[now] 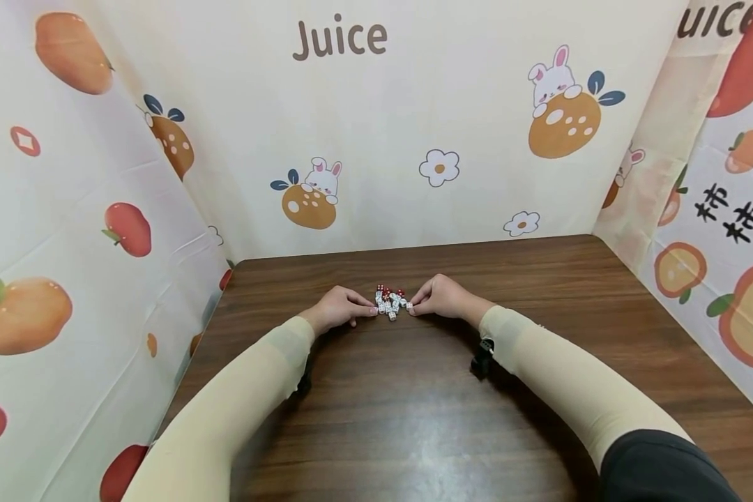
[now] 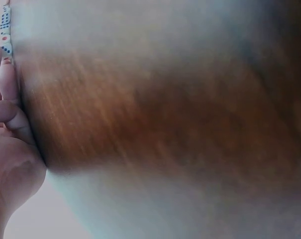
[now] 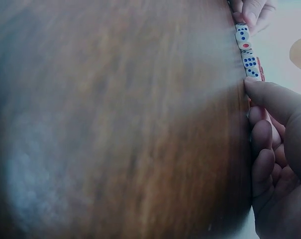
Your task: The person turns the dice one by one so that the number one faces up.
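A small cluster of white dice and red dice lies on the brown wooden table, between my two hands. At the cluster's left edge, my left hand pinches a white die between thumb and forefinger. My right hand pinches another white die at the right edge. One white die sits a little nearer to me than the others. In the right wrist view, white dice with blue and red pips stand beside the thumb; the fingers partly hide the pinched die.
The wooden table reaches back to a fruit-printed cloth. Similar printed cloths hang at the left and right. A black wrist device hangs under the right forearm.
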{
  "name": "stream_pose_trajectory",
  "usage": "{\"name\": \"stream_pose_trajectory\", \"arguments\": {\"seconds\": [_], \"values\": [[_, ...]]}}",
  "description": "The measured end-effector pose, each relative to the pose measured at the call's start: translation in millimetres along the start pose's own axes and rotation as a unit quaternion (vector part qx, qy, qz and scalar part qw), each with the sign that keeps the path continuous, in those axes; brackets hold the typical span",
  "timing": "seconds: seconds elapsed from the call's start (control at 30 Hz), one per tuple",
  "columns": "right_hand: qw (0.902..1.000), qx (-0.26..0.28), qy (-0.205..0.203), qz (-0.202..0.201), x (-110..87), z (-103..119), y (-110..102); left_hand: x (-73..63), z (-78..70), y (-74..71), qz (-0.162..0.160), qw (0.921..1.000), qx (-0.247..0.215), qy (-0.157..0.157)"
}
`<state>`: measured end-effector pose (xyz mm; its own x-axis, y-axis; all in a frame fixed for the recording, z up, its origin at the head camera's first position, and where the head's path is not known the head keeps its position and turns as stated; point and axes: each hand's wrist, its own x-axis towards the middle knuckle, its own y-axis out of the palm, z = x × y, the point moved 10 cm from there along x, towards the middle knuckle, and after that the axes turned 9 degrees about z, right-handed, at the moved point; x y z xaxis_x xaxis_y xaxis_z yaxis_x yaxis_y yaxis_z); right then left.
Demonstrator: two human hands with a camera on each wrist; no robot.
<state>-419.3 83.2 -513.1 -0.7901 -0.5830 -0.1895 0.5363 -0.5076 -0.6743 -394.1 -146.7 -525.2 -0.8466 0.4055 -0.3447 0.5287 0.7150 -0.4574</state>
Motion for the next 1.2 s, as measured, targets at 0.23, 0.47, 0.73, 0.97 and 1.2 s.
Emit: {"name": "stream_pose_trajectory", "arguments": {"seconds": [0.23, 0.47, 0.73, 0.97, 1.2], "values": [[1.0, 0.003, 0.002, 0.003, 0.7, -0.4, 0.0, -1.6, -2.9, -0.1, 0.008, 0.9999, -0.006, 0.007], [1.0, 0.001, 0.004, 0.002, 0.1, -1.3, -1.1, 0.5, -5.0, 1.2, 0.017, 0.9997, -0.007, 0.017], [1.0, -0.002, 0.002, 0.001, 0.6, -2.8, 1.2, -0.8, -1.2, 0.8, 0.006, 1.0, 0.003, 0.006], [0.9999, -0.003, 0.003, 0.013, 2.2, -6.5, 7.0, -2.2, 4.8, 3.3, 0.009, 0.9998, -0.008, -0.013], [1.0, -0.006, 0.001, 0.004, 2.1, -1.9, 0.8, -0.2, 2.0, -2.1, 0.009, 1.0, 0.001, 0.0]]}}
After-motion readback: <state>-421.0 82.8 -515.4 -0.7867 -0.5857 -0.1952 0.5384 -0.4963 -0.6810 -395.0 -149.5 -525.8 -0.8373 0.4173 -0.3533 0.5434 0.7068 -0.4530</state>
